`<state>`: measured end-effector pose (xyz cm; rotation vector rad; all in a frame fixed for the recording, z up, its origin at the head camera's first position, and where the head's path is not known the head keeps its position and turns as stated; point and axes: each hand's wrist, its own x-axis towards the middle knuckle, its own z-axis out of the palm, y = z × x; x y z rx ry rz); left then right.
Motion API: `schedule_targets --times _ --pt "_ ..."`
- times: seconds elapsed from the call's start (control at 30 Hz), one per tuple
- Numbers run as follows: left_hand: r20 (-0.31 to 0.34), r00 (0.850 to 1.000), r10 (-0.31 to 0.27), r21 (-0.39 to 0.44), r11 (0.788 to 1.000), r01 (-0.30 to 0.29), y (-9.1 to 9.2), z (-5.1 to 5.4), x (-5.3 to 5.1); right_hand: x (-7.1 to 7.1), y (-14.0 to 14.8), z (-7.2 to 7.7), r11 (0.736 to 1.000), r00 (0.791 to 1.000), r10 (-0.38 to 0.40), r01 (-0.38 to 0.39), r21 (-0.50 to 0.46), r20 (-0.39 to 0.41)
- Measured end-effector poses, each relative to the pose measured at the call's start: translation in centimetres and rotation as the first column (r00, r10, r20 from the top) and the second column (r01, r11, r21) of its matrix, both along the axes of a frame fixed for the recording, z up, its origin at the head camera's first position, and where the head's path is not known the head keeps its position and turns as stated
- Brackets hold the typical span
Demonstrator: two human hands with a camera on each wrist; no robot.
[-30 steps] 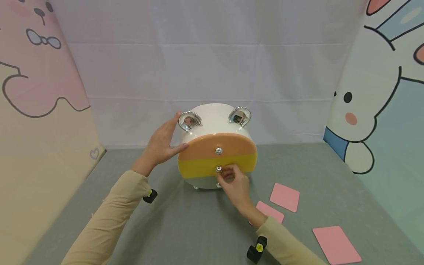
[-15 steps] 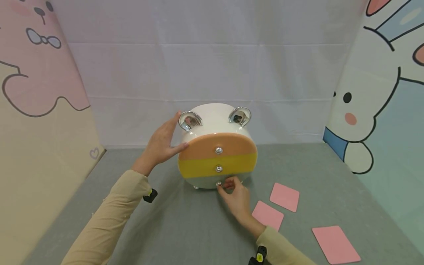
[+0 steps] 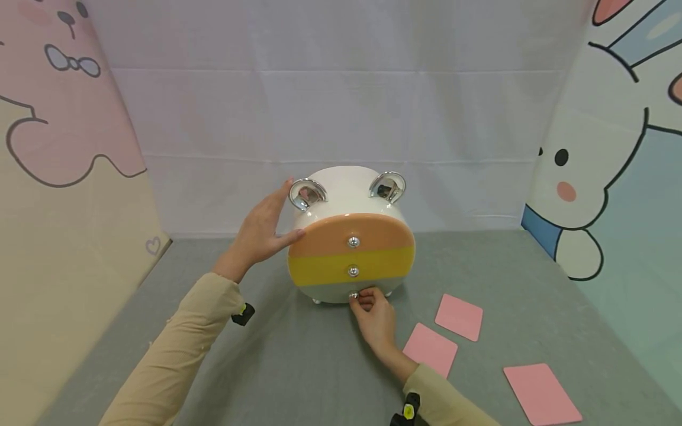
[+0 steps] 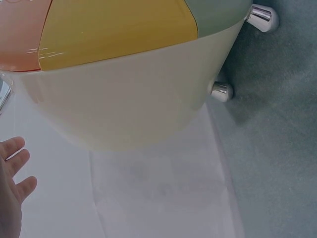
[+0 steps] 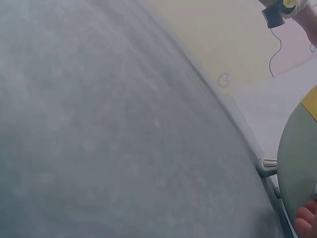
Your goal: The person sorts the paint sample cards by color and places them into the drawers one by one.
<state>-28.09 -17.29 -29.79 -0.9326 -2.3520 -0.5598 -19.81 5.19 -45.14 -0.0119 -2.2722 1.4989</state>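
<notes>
A rounded white drawer box (image 3: 346, 192) with two silver ears stands on small silver feet at the middle of the table. Its front has an orange drawer (image 3: 319, 239), a yellow drawer (image 3: 317, 271) and a grey-green drawer (image 3: 327, 292), each with a silver knob, and all three sit flush. My right hand (image 3: 377, 322) pinches the lowest knob (image 3: 353, 295) between thumb and fingers. With fingers extended, my left hand (image 3: 260, 232) rests against the box's left side by the ear. In the left wrist view, the box's white side (image 4: 129, 104) fills the upper part.
Three pink cards lie flat to the right: one rear card (image 3: 459, 317), one near my right wrist (image 3: 433, 350) and one front card (image 3: 542, 393). A white cloth (image 3: 341, 106) hangs behind the box. Printed cartoon panels (image 3: 69, 148) flank the grey table (image 3: 277, 367).
My right hand has gone down from the yellow drawer's middle knob to the lowest knob. My left hand stays at the box's side, and the drawers look unmoved.
</notes>
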Motion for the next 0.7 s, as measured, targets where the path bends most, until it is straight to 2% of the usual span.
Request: schedule_targets --times 0.33,0.57,0.7 --pt "-0.001 1.0 -0.006 0.005 1.0 0.006 0.06 -0.02 -0.02 -0.13 -0.17 0.05 0.999 1.0 -0.007 0.006 -0.054 -0.015" --pt "0.002 1.0 -0.008 0.001 1.0 0.008 0.03 -0.08 -0.05 -0.06 0.0 0.0 0.992 0.999 0.034 -0.036 -0.118 -0.024" --pt "0.006 1.0 -0.002 0.001 1.0 0.002 -0.02 -0.07 -0.03 0.27 0.05 0.0 0.991 0.999 0.043 -0.044 -0.122 -0.013"
